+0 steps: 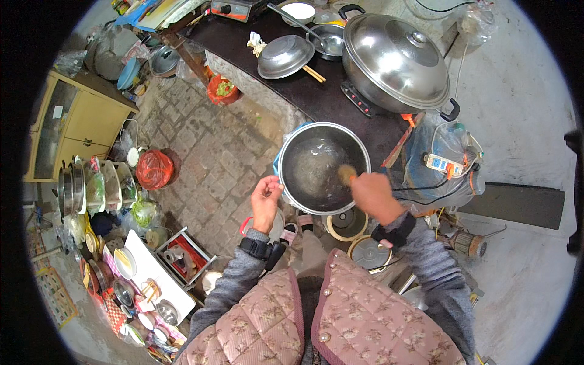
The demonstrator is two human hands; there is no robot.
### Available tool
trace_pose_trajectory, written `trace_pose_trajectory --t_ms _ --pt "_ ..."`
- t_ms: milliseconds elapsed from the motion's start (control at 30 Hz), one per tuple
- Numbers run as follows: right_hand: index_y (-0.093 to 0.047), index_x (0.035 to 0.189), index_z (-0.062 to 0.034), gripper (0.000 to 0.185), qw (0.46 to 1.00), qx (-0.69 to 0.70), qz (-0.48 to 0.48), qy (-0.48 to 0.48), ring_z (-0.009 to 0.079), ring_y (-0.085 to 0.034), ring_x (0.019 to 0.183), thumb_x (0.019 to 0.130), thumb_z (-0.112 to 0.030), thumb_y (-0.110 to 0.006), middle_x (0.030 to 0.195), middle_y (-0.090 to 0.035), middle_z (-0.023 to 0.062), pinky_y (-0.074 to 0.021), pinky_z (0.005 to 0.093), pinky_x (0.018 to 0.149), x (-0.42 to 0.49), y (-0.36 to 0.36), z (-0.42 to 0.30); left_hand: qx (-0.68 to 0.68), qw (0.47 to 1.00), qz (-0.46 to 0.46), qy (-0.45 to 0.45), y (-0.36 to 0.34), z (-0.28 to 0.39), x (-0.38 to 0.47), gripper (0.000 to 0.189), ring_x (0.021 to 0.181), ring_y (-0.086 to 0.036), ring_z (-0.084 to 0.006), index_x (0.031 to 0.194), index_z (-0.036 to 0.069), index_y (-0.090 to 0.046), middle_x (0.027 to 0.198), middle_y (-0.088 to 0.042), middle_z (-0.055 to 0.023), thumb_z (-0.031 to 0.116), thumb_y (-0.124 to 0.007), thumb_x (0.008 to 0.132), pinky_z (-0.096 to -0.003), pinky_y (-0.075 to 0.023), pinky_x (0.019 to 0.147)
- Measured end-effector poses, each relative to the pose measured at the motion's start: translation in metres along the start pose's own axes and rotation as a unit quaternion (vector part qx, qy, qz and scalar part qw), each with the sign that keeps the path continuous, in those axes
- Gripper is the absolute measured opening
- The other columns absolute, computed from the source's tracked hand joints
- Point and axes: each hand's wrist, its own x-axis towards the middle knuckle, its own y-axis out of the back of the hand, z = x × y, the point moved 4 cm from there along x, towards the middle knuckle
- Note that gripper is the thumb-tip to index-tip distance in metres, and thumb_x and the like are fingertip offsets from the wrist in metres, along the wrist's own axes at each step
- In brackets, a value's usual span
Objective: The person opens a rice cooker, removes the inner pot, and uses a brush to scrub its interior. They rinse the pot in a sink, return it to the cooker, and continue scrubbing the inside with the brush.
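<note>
In front of me is a round metal pot with a dark inner wall, a pale rim and what looks like some shiny liquid at its bottom. My left hand pinches its left rim between thumb and fingers. Over the right rim reaches my right hand, closed around a tan tool, apparently a brush, whose end is inside the pot. The fist hides most of this tool. Bluish plastic shows behind the pot's left side.
A large lidded steel pot sits on a lit cooker on the dark counter. Beside it are an upturned steel bowl and chopsticks. A power strip with cords is at right. An open cooker body stands below.
</note>
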Motion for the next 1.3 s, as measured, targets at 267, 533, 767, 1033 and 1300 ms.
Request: trace_pose_trajectory --t_ms 267,533,767,1033,1300 --pt "-0.063 0.065 -0.0078 0.016 0.977 0.162 0.065 0.123 0.0332 -0.063 0.056 0.076 -0.018 -0.058 0.06 -0.06 0.016 -0.0489 0.044 0.049 0.025 0.0 -0.071 -0.003 1.0 -0.006 0.005 0.001 0.003 0.001 0.023 0.082 -0.055 -0.006 0.105 0.003 -0.059 0.088 -0.06 0.0032 0.0 -0.062 0.083 -0.021 -0.043 0.079" --pt "-0.065 0.069 -0.0084 0.018 0.987 0.039 0.154 -0.035 0.0324 -0.062 0.057 0.08 -0.022 -0.06 0.061 -0.061 0.0138 -0.0488 0.0435 0.049 0.029 0.035 0.024 0.017 1.0 -0.007 0.007 0.002 0.004 0.002 0.023 0.083 -0.054 -0.0059 0.106 0.003 -0.059 0.089 -0.059 0.0037 0.0 -0.063 0.083 -0.0209 -0.0426 0.08" --pt "-0.065 0.065 -0.0068 0.004 0.99 0.049 -0.004 0.136 0.0313 -0.065 0.06 0.065 -0.01 -0.062 0.06 -0.062 0.0128 -0.0489 0.0414 0.049 -0.011 -0.009 -0.028 0.024 0.999 -0.018 0.012 0.002 0.002 0.0 0.021 0.083 -0.053 -0.0061 0.106 0.004 -0.057 0.088 -0.059 0.0036 0.002 -0.063 0.086 -0.0219 -0.0423 0.079" --pt "-0.06 0.064 -0.0068 0.015 0.963 0.188 0.171 0.095 0.0311 -0.061 0.053 0.074 -0.018 -0.059 0.057 -0.059 0.0128 -0.0478 0.0436 0.048 0.033 0.024 -0.044 0.036 0.999 -0.029 0.028 0.009 -0.004 0.004 0.018 0.087 -0.052 -0.0081 0.103 0.006 -0.056 0.091 -0.057 0.0028 0.003 -0.062 0.087 -0.0229 -0.0407 0.082" --pt "-0.066 0.065 -0.0078 0.011 0.993 0.025 0.108 -0.038 0.0299 -0.064 0.058 0.073 -0.015 -0.061 0.06 -0.062 0.0113 -0.0491 0.04 0.05 0.006 0.018 0.026 0.097 0.995 -0.023 0.024 0.01 0.002 0.001 0.01 0.091 -0.052 -0.0101 0.094 0.005 -0.06 0.094 -0.059 0.0017 0.006 -0.065 0.085 -0.0257 -0.0403 0.085"
